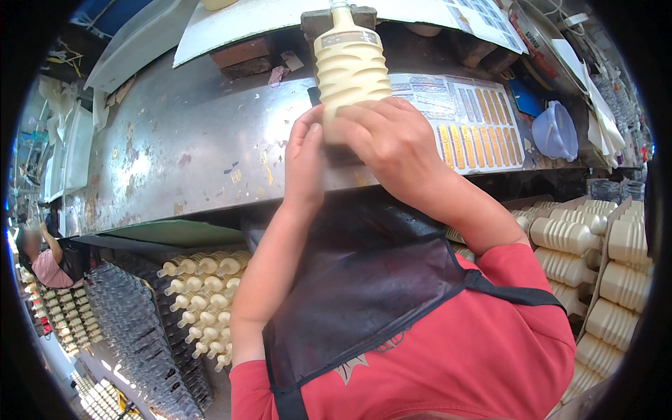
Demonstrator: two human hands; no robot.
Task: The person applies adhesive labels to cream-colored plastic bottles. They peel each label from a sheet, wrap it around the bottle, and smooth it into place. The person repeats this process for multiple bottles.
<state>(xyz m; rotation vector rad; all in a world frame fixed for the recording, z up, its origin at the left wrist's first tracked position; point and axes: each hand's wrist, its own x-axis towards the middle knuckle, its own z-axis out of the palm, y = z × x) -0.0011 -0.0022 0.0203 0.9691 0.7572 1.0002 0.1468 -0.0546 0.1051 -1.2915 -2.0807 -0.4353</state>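
A cream-coloured ribbed bottle (353, 65) lies on its side over the metal bench, its neck pointing away from me and resting at a dark block (311, 22). A dark patterned band runs round its shoulder. My left hand (307, 152) touches the left side of the bottle's base end, thumb and fingers curled close. Across the base end lies my right hand (396, 136), fingers bent over the bottle and slightly blurred. Right of the bottle, partly behind my right hand, are sheets of gold and silver stickers (480, 123) on the bench.
A lilac plastic bucket (555, 131) stands at the bench's right end. Bricks (241, 55) prop a white board (236, 26) at the back. Cream bottles (562, 236) are stacked below right, more (207, 289) below left. A person in pink (50, 262) is at far left.
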